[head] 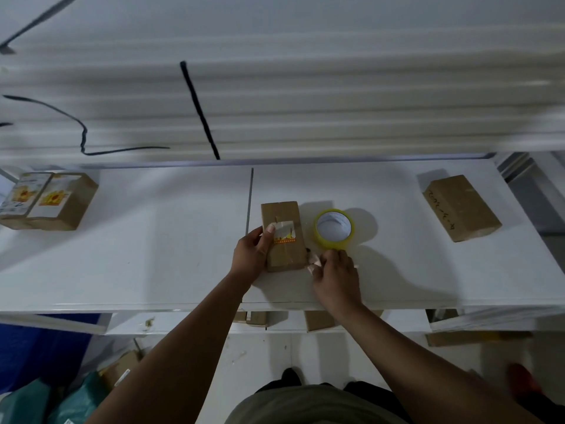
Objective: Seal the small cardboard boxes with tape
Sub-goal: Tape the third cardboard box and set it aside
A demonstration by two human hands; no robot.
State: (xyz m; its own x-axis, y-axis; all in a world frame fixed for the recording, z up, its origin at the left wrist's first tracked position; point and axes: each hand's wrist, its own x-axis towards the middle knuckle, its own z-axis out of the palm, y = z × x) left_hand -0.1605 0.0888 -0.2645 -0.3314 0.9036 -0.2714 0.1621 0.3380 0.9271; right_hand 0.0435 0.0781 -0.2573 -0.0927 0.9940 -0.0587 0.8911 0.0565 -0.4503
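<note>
1. We see the small brown cardboard box [282, 240] lying flat in the middle of the white worktop [153, 240], just left of the roll of yellowish clear tape [334, 229]. Its white label [286, 231] carries orange and yellow print, too blurred to read.
2. The brown box [461, 208] far to the right bears black handwriting along one edge, which we cannot decipher. The two brown boxes [49, 200] at far left have white labels with a yellow picture, also illegible.
3. Our left grip [252, 255] curls round the middle box's left side, with the thumb pressed on top beside the label.
4. Our right grip [334, 276] has its fingers bunched, pinching a crumpled strip of tape [315, 262] at the box's near right corner.
5. The worktop's front edge cuts off more brown cardboard below, and our left fingers are hidden behind the box.
</note>
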